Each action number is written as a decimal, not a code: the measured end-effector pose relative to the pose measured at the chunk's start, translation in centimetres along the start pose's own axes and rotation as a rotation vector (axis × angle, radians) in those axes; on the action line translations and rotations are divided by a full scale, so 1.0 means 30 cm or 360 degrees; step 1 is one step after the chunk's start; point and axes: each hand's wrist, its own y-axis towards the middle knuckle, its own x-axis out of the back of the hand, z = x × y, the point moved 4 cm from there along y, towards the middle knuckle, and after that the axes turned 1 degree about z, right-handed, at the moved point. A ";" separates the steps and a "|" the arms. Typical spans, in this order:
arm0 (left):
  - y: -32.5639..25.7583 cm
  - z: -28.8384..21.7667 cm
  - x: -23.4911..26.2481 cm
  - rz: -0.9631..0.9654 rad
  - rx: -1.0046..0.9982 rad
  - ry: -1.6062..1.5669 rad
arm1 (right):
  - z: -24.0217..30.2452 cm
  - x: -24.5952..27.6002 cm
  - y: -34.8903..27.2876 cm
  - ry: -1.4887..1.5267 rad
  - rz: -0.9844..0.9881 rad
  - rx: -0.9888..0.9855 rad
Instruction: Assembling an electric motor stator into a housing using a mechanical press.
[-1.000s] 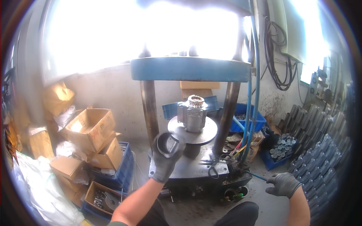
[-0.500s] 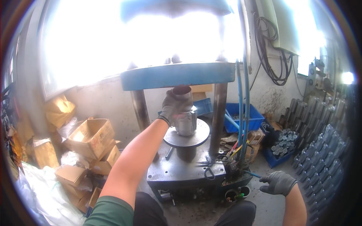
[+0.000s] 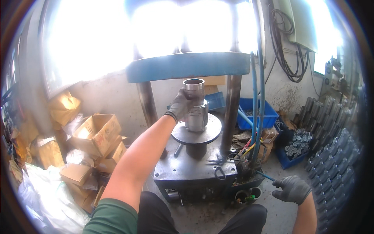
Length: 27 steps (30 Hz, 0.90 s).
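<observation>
My left hand (image 3: pixel 181 105), in a grey glove, is closed round a bare metal tube (image 3: pixel 193 86). The tube stands upright with its open end up, at the top of a silver metal housing (image 3: pixel 196 121); my fingers partly hide where they meet. Beneath the housing is a round steel plate (image 3: pixel 183 136) on the bed of a blue press (image 3: pixel 191 68). At the lower right, my gloved right hand (image 3: pixel 293 189) has curled fingers at the end of a thin blue lever (image 3: pixel 265 175).
Scissors (image 3: pixel 220 171) and a short rod (image 3: pixel 178 150) lie on the press bed. Cardboard boxes (image 3: pixel 95 134) crowd the left. On the right are a blue bin (image 3: pixel 245 125), a blue crate of round metal parts (image 3: pixel 288 162) and stacked metal cylinders (image 3: pixel 331 167).
The tube, tilted before, now stands straighter over the housing, and my left hand sits lower on it. My right hand stays by the lever. The whole view has shifted slightly.
</observation>
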 end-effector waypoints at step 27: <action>-0.171 -0.205 -0.104 0.0062 -0.0024 0.1031 | 0.056 -0.259 -0.176 0.0097 -0.0177 -0.0153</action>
